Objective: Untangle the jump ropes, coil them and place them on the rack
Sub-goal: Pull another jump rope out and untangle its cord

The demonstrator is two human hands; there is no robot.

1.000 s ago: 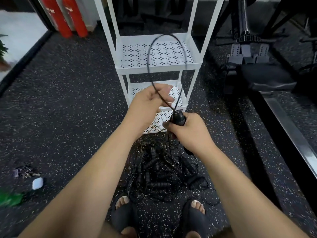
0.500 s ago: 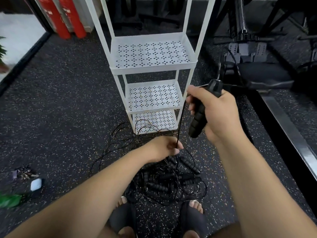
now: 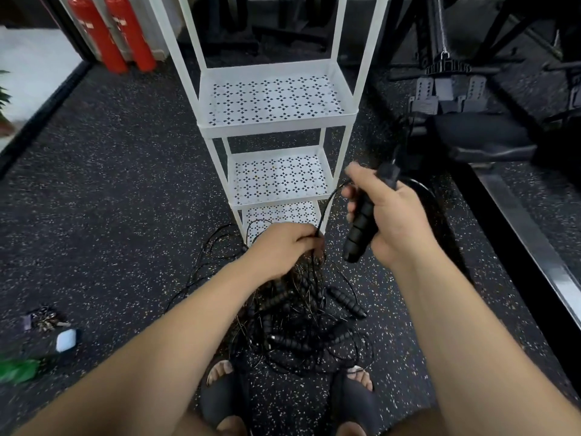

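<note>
**1 handle lifted, cord pinched, tangle at the foot of the rack**

The ribbed black jump rope handle is in the air just right of the white rack, level with its lowest shelf. The right hand grips it, fingers curled round the upper part, so the handle tilts with its free end pointing down toward the pile. A thin black cord runs from the top of the handle in a loop down to the left hand, which pinches it between curled fingertips directly in front of the rack's base.

Below that hand, the rest of the jump ropes lie in a knotted heap on the speckled floor in front of the rack, with several ribbed handles mixed among loose loops of cord. The person's 2 sandalled feet stand at the near edge of the heap.

All 3 perforated shelves of the rack are bare. Far left of the rack, on the floor, lie a bunch of keys and a small white case. Behind the rack to the left stand 2 red cylinders; to its right is dark gym equipment.
</note>
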